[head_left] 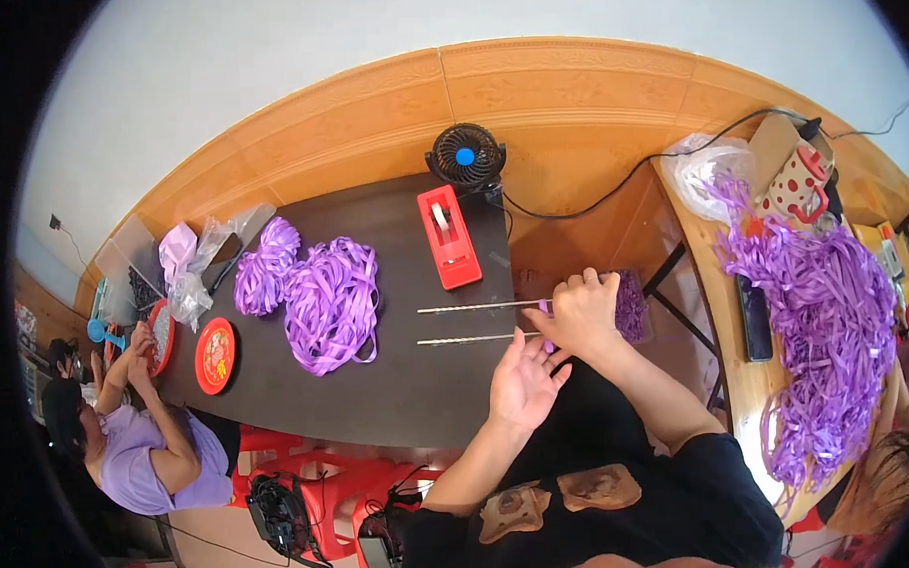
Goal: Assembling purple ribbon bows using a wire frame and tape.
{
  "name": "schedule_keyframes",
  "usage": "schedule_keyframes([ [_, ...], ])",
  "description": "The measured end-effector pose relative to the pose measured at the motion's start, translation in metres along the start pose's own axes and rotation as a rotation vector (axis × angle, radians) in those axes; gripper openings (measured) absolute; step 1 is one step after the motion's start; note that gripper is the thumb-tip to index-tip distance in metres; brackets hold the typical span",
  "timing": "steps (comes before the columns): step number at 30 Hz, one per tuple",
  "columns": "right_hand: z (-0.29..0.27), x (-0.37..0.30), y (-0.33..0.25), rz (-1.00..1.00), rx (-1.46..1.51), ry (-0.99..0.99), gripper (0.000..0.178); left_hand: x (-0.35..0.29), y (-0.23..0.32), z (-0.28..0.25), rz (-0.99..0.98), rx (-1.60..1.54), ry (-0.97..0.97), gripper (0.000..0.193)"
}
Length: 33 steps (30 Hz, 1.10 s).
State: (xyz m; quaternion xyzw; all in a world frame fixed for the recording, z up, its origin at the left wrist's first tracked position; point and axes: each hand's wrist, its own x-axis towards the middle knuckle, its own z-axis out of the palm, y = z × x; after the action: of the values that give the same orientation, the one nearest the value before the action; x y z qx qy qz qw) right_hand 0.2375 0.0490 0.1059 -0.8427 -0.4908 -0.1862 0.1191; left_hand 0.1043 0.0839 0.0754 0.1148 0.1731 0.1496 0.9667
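Note:
Two thin twisted metal rods (465,308) lie parallel, running from over the dark table toward my hands at its right end. Around their right ends there is a bit of purple ribbon (545,307). My right hand (586,311) is closed over that end, fingers bent, pinching the ribbon; its knuckles hide most of the grip. Just below and left, my left hand (524,384) is turned palm up with its fingers apart and nothing lying in the palm. Its fingertips are close to the nearer rod and the ribbon.
On the dark table (408,396) are a red tape dispenser (449,238), purple ribbon heaps (332,306), a red plate (216,356) and a small black fan (466,155). A wooden table (749,399) at right bears a large ribbon pile (827,341) and a phone (754,319). Another person (160,455) sits left.

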Motion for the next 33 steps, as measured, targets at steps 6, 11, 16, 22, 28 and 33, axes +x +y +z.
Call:
schedule_keyframes([
  [6, 0.004, -0.008, 0.029, 0.304, 0.538, -0.236, 0.053, -0.002, 0.002, 0.004, -0.007, 0.039, 0.028, 0.057],
  [11, 0.036, -0.027, 0.061, 0.488, 1.727, -0.708, 0.034, -0.001, 0.002, 0.0, -0.014, 0.043, 0.03, 0.06],
  [16, 0.064, -0.032, 0.058, 0.407, 1.997, -0.686, 0.031, -0.004, 0.002, 0.005, -0.019, 0.036, 0.019, 0.057],
  [22, 0.093, -0.03, 0.063, 0.312, 2.142, -0.794, 0.009, -0.002, 0.001, 0.001, -0.017, 0.027, 0.015, 0.061],
  [28, 0.096, -0.027, 0.063, 0.297, 2.112, -0.776, 0.005, -0.005, 0.003, 0.006, -0.01, 0.024, 0.03, 0.06],
  [33, 0.094, -0.018, 0.051, 0.24, 1.994, -0.793, 0.01, -0.006, 0.003, 0.005, -0.001, 0.017, 0.044, 0.058],
])
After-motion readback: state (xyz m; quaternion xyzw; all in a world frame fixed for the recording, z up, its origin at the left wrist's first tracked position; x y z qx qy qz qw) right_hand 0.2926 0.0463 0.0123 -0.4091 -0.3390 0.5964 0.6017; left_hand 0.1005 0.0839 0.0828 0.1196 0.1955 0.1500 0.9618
